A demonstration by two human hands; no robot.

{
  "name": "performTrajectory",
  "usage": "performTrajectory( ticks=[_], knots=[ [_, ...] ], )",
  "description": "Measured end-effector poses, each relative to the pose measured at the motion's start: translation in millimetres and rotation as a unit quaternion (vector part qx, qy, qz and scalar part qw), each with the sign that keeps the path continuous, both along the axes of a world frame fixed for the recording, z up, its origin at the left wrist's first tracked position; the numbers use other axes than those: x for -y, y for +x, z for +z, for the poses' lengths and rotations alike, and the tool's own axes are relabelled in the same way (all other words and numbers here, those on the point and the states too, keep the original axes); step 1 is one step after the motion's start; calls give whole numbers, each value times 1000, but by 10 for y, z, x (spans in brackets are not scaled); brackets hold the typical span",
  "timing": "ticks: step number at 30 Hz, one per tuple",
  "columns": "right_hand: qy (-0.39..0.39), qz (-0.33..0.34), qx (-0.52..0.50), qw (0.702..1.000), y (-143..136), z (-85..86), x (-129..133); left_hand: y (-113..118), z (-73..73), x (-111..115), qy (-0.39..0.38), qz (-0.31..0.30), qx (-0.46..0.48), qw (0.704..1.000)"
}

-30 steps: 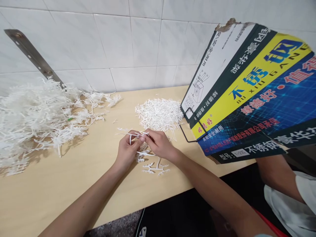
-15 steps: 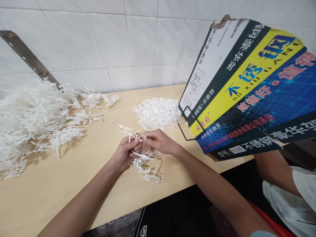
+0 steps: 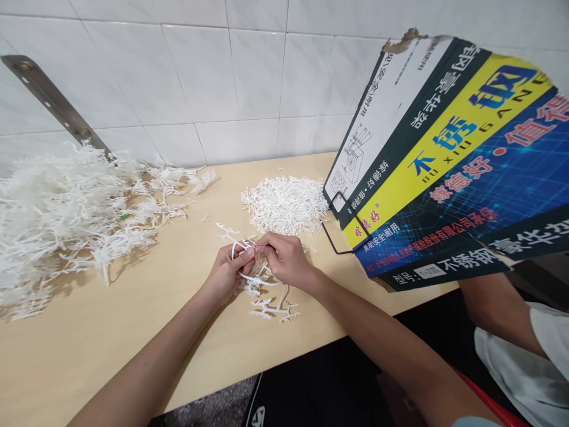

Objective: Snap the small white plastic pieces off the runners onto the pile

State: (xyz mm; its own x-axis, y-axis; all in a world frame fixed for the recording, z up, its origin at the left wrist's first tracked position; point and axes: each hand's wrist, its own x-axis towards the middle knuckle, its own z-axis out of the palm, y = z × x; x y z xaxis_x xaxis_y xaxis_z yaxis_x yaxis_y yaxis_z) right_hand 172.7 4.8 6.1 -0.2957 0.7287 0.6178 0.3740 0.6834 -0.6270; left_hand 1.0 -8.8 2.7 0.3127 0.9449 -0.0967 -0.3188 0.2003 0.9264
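Note:
My left hand (image 3: 229, 271) is closed around a white branched plastic sprue (image 3: 276, 309). One forked end sticks up past the fingers, while other curved branches hang below over the table. Right beside it, my right hand (image 3: 288, 259) pinches thin tips of the same sprue, its fingertips almost touching the left thumb. The exact bit between those fingertips is too small to make out. Just beyond the hands lies a heap of small white slivers (image 3: 284, 204).
A big tangled pile of white sprues (image 3: 66, 207) covers the table's left side. On the right, a printed cardboard panel (image 3: 444, 166) leans upright by a black wire stand (image 3: 331, 237). Another person's arm (image 3: 493, 302) shows behind it. A tiled wall (image 3: 249, 71) and metal bracket (image 3: 57, 101) stand behind.
My right fingers have closed in nearer the left thumb, and the back of that hand has turned. The hanging branches of the sprue have shifted slightly and spread.

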Motion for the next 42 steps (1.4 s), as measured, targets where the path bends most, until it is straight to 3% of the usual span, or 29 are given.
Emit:
performTrajectory(
  ticks=[3,7,12,15,19,21,23,25,29,31,32,35,39,42],
  knots=[
    [-58,8,-37,998,20,48,17,28,31,57,7,-47,26,999],
    [-138,51,-72,987,51,46,-17,32,47,69,-1,-11,31,999],
    [-143,63,-17,988,90,19,-108,-43,1,-8,55,36,-81,994],
    [-203,99,-7,974,128,29,-147,-29,11,0,67,34,-127,989],
    [-336,250,-66,906,159,77,-144,23,63,39,6,9,-31,999],
    [-378,347,-108,851,147,103,-120,18,83,36,-32,10,38,999],
    [-397,389,-130,821,121,116,-97,-5,89,15,-55,16,75,996],
    [-396,357,-130,836,97,111,-94,-28,85,-13,-51,33,71,996],
    [-288,105,-119,944,114,72,-159,-34,65,-53,-39,53,73,995],
    [-209,-5,-96,973,158,64,-199,-30,57,-62,-51,39,97,993],
    [-181,-30,-79,980,183,66,-212,-29,54,-65,-56,32,106,992],
    [-148,-10,-9,989,251,87,-223,-39,53,-70,-63,22,134,989],
    [-89,116,89,985,275,109,-213,-76,87,-85,-55,60,182,980],
    [-70,206,75,973,246,129,-211,-123,157,-97,-39,103,206,972]
  ],
)
